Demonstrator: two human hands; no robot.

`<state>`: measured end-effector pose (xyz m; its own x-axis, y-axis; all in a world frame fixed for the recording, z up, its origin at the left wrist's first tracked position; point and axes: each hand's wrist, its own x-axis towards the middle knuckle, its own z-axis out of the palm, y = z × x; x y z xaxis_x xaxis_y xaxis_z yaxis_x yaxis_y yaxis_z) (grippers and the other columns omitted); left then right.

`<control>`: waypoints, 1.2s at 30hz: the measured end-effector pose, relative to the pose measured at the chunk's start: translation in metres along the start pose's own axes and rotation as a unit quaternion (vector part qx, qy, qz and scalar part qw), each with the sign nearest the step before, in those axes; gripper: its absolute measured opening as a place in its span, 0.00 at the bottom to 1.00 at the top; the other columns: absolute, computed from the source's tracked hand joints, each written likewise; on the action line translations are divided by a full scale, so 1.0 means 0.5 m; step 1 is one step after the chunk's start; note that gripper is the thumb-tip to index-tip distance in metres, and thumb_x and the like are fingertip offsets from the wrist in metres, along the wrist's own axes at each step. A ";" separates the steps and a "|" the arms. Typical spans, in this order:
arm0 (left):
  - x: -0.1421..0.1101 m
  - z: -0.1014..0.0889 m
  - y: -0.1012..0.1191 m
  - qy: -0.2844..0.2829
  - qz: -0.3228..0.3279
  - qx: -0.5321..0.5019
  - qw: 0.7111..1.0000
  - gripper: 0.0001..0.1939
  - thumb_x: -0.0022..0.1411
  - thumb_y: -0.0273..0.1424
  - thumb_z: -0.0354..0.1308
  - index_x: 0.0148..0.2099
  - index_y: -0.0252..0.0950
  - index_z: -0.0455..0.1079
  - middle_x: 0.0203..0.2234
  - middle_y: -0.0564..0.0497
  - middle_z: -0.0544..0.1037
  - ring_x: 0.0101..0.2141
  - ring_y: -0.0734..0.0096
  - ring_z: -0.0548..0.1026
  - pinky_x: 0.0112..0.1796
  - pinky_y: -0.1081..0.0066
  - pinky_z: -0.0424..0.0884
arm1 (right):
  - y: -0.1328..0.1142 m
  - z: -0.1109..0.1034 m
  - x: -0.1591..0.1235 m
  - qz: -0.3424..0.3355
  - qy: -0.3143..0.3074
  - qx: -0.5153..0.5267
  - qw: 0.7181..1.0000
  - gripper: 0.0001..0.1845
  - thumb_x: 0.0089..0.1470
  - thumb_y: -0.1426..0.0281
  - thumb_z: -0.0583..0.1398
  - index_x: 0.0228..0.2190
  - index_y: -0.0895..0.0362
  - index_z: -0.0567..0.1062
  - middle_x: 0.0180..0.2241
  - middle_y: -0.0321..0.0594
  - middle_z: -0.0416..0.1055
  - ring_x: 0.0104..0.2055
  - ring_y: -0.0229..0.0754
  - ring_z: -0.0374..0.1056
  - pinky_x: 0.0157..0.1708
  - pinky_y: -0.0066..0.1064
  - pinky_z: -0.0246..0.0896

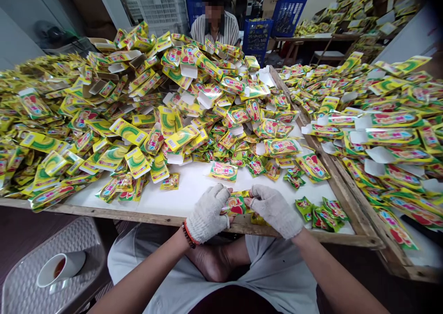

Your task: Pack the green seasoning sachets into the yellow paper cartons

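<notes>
Both of my hands wear pale knitted gloves and meet over the table's front edge. My left hand (210, 214) grips the left end of a small yellow and green candy box (236, 204) with red print. At the box's right end, the fingers of my right hand (275, 209) are pinched, partly on the box and on something small and yellow. Under my right hand lies a yellow candy packet (258, 219), partly covered. To the right sit several green candy packets (325, 214). Another flat box (223, 171) lies just beyond my hands.
A large heap of yellow boxes (138, 129) covers the left and middle of the white table (187, 201). Beyond a wooden divider (321, 157), more boxes (394, 134) are piled. A cup (61, 269) of dark liquid stands on a stool (24, 286). Opposite sits a person (230, 28).
</notes>
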<state>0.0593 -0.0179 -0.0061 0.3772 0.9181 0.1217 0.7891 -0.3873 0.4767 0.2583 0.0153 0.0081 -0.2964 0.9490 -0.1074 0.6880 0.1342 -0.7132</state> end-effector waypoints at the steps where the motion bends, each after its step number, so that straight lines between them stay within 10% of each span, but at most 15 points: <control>1: 0.000 0.000 -0.002 0.001 0.002 -0.009 1.000 0.32 0.49 0.34 0.63 0.56 0.36 0.60 0.45 0.46 0.68 0.45 0.58 0.66 0.45 0.60 0.68 | 0.004 -0.007 -0.002 0.016 -0.019 0.031 0.999 0.09 0.51 0.65 0.56 0.22 0.56 0.67 0.20 0.33 0.67 0.22 0.35 0.63 0.23 0.25 0.52; 9: -0.001 0.000 -0.003 -0.007 0.006 -0.011 1.000 0.34 0.48 0.31 0.62 0.58 0.36 0.60 0.46 0.46 0.67 0.45 0.57 0.66 0.46 0.59 0.68 | -0.012 -0.045 -0.045 0.082 -0.174 0.233 0.953 0.26 0.54 0.57 0.55 0.47 0.62 0.71 0.14 0.30 0.67 0.14 0.34 0.60 0.18 0.24 0.50; 16: -0.004 0.002 0.002 -0.006 0.004 -0.010 1.000 0.35 0.47 0.31 0.63 0.59 0.37 0.59 0.46 0.46 0.66 0.46 0.57 0.65 0.47 0.59 0.67 | -0.030 -0.027 -0.039 0.061 -0.142 0.215 0.964 0.19 0.54 0.61 0.54 0.40 0.60 0.74 0.11 0.29 0.65 0.14 0.35 0.63 0.23 0.25 0.58; 22: -0.001 0.002 0.009 -0.022 0.023 0.007 0.999 0.31 0.49 0.27 0.60 0.57 0.35 0.61 0.44 0.45 0.67 0.44 0.57 0.66 0.45 0.58 0.68 | -0.046 -0.019 -0.042 0.041 -0.273 0.242 0.930 0.15 0.51 0.61 0.57 0.34 0.59 0.73 0.14 0.31 0.68 0.14 0.34 0.63 0.16 0.23 0.53; 26: -0.005 0.006 0.002 0.044 0.032 -0.085 0.995 0.33 0.53 0.32 0.61 0.60 0.36 0.57 0.50 0.42 0.65 0.49 0.55 0.66 0.49 0.56 0.67 | -0.050 -0.002 -0.032 0.056 -0.217 0.231 0.947 0.12 0.52 0.61 0.55 0.30 0.58 0.70 0.12 0.30 0.66 0.15 0.35 0.62 0.18 0.24 0.55; 30: -0.009 0.007 0.003 0.122 -0.070 -0.279 0.950 0.43 0.52 0.39 0.65 0.64 0.37 0.48 0.57 0.39 0.61 0.52 0.57 0.67 0.50 0.59 0.68 | -0.043 0.007 -0.032 0.057 -0.113 0.237 0.963 0.11 0.53 0.63 0.56 0.24 0.55 0.66 0.11 0.29 0.64 0.17 0.35 0.62 0.23 0.25 0.57; 36: -0.002 -0.008 0.006 0.054 -0.215 -0.460 0.860 0.22 0.54 0.43 0.62 0.46 0.34 0.64 0.37 0.48 0.75 0.36 0.68 0.74 0.37 0.68 0.72 | -0.029 0.013 -0.041 0.063 -0.110 0.250 0.960 0.12 0.55 0.61 0.54 0.26 0.55 0.68 0.12 0.31 0.67 0.15 0.35 0.60 0.20 0.25 0.54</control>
<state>0.0594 -0.0197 -0.0011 0.0599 0.9818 -0.1802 0.1091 0.1730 0.9789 0.2502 -0.0080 0.0164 -0.4025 0.8576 -0.3202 0.3410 -0.1842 -0.9219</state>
